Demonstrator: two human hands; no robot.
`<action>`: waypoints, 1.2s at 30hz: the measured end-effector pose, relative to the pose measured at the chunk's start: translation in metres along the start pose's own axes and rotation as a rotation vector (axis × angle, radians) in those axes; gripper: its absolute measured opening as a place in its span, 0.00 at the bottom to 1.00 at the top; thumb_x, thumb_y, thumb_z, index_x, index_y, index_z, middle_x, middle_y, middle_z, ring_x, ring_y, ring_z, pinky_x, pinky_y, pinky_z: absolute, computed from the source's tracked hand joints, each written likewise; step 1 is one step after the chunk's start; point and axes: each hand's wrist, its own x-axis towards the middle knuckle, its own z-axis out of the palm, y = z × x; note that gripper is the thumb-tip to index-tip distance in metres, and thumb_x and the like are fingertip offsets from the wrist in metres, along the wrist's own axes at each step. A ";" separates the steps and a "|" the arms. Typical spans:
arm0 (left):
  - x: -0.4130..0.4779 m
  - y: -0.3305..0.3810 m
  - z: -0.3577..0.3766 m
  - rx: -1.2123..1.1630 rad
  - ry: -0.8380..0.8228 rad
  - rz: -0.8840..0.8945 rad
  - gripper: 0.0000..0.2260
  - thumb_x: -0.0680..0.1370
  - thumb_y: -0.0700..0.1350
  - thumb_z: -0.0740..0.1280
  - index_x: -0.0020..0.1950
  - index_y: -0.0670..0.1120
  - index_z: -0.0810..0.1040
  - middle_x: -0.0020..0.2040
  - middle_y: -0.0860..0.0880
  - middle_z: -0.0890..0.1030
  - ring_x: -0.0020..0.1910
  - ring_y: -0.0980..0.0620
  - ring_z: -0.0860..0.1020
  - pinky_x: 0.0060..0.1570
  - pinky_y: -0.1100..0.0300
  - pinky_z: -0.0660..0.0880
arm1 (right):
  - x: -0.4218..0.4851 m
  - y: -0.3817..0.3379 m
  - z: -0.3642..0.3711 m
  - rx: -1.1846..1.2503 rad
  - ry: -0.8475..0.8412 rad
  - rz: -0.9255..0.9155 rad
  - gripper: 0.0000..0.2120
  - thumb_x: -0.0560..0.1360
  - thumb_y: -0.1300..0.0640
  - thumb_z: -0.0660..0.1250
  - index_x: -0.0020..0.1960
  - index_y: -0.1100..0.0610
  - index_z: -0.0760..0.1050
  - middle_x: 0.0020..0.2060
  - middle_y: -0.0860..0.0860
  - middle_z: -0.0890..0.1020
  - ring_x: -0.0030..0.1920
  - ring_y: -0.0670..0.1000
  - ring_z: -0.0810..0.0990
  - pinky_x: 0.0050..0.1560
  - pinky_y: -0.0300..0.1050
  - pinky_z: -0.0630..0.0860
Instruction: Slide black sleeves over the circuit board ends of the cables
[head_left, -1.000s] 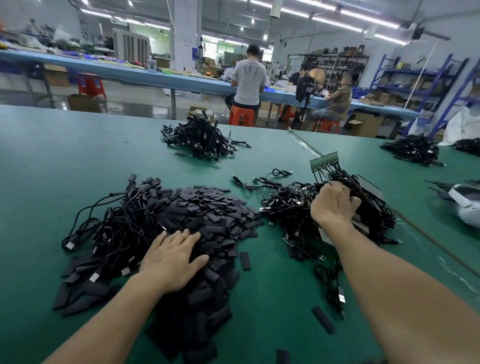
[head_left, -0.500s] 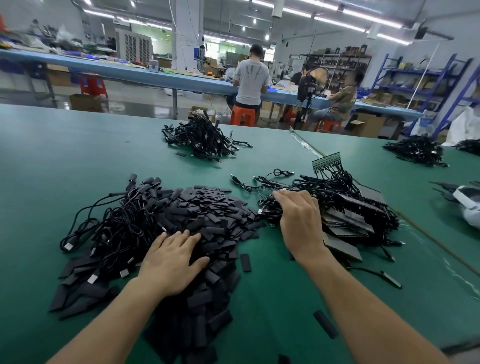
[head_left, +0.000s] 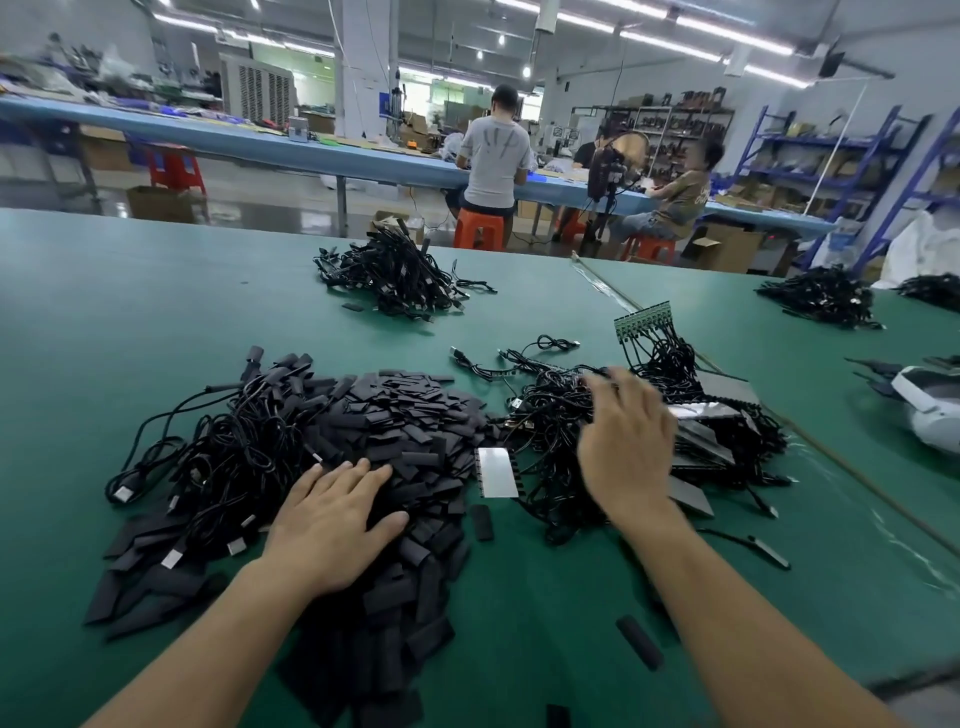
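Note:
A big heap of flat black sleeves (head_left: 405, 426) lies in front of me on the green table (head_left: 130, 312). My left hand (head_left: 332, 525) rests flat on its near side, fingers straight. Tangled black cables (head_left: 218, 452) lie along the heap's left. To the right sits another cable pile (head_left: 561, 415) with green circuit board ends (head_left: 644, 319) sticking up at the back and shiny board strips (head_left: 496, 473) among it. My right hand (head_left: 628, 441), blurred, hovers over this pile with fingers spread, holding nothing that I can see.
Loose sleeves (head_left: 639, 642) lie on the table near me. A further cable pile (head_left: 400, 280) sits at the back centre, another (head_left: 821, 299) at the far right. A white device (head_left: 930, 410) lies at the right edge. People sit at a blue bench behind.
My right hand has moved from the right cable pile's far side toward its left and middle, dragging the pile and exposing shiny board strips. My left hand stayed on the sleeve heap.

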 end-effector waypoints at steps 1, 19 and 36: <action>0.000 0.000 0.000 -0.003 0.000 0.001 0.31 0.81 0.68 0.47 0.81 0.58 0.47 0.82 0.54 0.50 0.81 0.55 0.46 0.78 0.53 0.38 | 0.008 0.012 -0.003 -0.082 -0.055 0.079 0.31 0.71 0.69 0.66 0.72 0.53 0.69 0.71 0.53 0.70 0.72 0.56 0.66 0.72 0.55 0.63; 0.002 -0.001 0.005 -0.012 0.023 0.007 0.31 0.80 0.68 0.48 0.81 0.58 0.48 0.82 0.53 0.50 0.81 0.55 0.47 0.77 0.53 0.38 | 0.021 -0.016 -0.001 0.017 0.075 -0.181 0.12 0.76 0.65 0.70 0.58 0.56 0.83 0.41 0.53 0.87 0.43 0.55 0.80 0.44 0.46 0.65; -0.004 0.003 0.005 0.021 0.054 -0.004 0.31 0.80 0.68 0.47 0.81 0.59 0.47 0.82 0.53 0.50 0.81 0.54 0.46 0.76 0.53 0.36 | 0.067 -0.063 -0.035 0.243 0.284 -0.493 0.15 0.73 0.73 0.70 0.57 0.61 0.82 0.36 0.56 0.83 0.39 0.50 0.71 0.39 0.40 0.67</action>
